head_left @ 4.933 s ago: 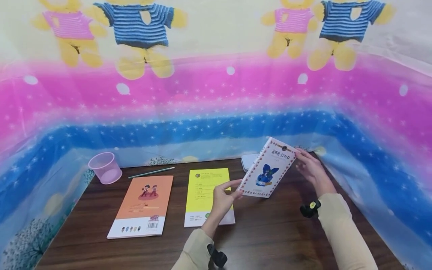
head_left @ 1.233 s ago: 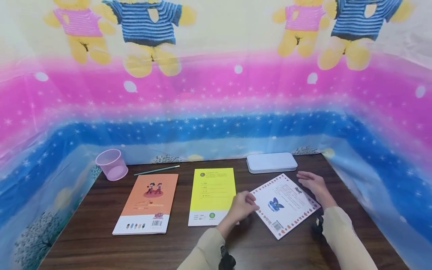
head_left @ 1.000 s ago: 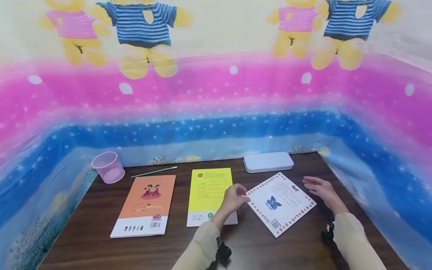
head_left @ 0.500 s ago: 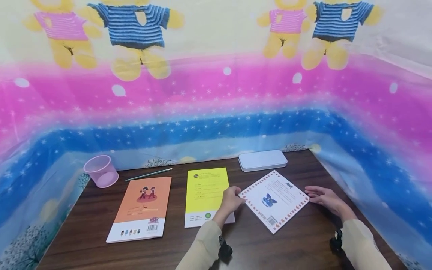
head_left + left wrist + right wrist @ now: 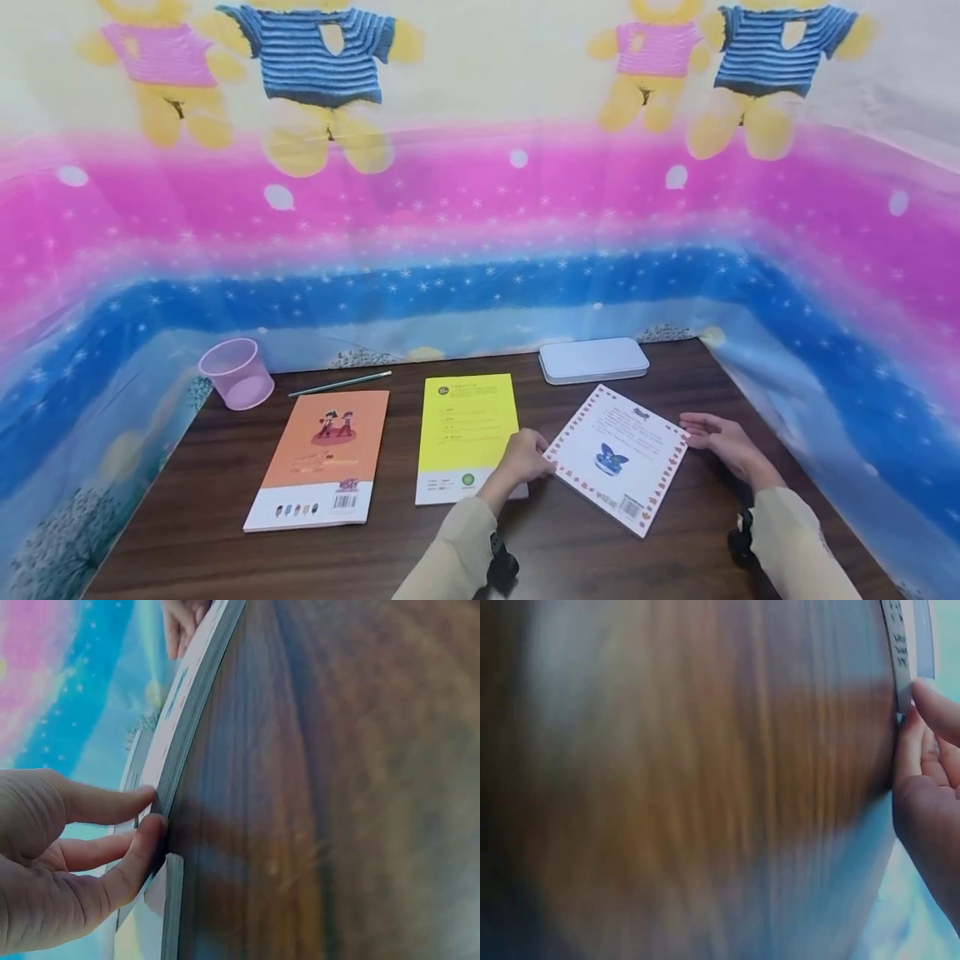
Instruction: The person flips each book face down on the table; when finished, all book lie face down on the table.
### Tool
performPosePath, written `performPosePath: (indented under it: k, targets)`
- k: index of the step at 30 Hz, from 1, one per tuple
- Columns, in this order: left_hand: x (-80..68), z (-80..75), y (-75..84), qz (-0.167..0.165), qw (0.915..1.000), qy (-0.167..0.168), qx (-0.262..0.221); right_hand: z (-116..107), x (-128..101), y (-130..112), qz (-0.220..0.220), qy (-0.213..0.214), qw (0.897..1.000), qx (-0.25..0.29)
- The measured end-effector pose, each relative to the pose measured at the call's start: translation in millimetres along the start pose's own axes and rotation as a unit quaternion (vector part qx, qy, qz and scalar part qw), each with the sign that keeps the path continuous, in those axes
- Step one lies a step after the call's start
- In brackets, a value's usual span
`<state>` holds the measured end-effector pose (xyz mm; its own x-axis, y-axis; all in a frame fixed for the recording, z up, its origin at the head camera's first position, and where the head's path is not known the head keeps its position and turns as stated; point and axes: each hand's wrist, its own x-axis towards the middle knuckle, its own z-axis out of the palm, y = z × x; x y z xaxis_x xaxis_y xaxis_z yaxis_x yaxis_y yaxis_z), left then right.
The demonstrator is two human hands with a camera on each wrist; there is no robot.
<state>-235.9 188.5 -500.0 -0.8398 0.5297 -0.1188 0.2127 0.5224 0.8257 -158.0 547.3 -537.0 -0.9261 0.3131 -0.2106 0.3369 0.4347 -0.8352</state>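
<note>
The white book [image 5: 617, 457], earlier held upright between both hands, now lies flat (back cover up) and has turned slightly; left hand [image 5: 525, 457] and right hand [image 5: 716, 435] touch its opposite corners.

Bench [image 5: 225, 550] of dark wood-grain veneer, smooth, with a soft sheen. White bordered book [image 5: 617, 457], yellow book [image 5: 467, 433] and orange book [image 5: 321, 454] in paper covers, lightly glossy; paper page edges of the white book matt in the left wrist view. Pink cup [image 5: 236, 373] of translucent plastic. White case [image 5: 594, 360] smooth and satin, metal or plastic not distinguishable. Backdrop sheet [image 5: 480, 208] of thin printed plastic film, shiny and creased. Sleeves [image 5: 787, 542] of matt beige cloth.
</note>
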Motion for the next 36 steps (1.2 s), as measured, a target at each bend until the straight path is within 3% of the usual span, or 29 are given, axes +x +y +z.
performPosePath:
  k: [11,24,30,36]
  targets:
    - [-23.2,10.1,2.4,0.013,0.9993,-0.022,-0.027,27.1,39.4,-16.3,0.005,0.021,0.997,0.069]
    - [-40.1,21.4,-0.2,-0.011,0.9985,0.007,-0.054,51.8,62.8,-38.2,-0.002,0.001,0.996,0.087]
    - [-39.1,22.2,-1.7,-0.015,0.9985,0.003,-0.052,54.3,72.3,-41.0,0.01,-0.003,0.998,0.06]
    - [-41.0,21.5,-0.8,-0.011,0.9984,0.004,-0.055,56.1,77.0,-44.6,0.016,0.01,1.0,-0.014]
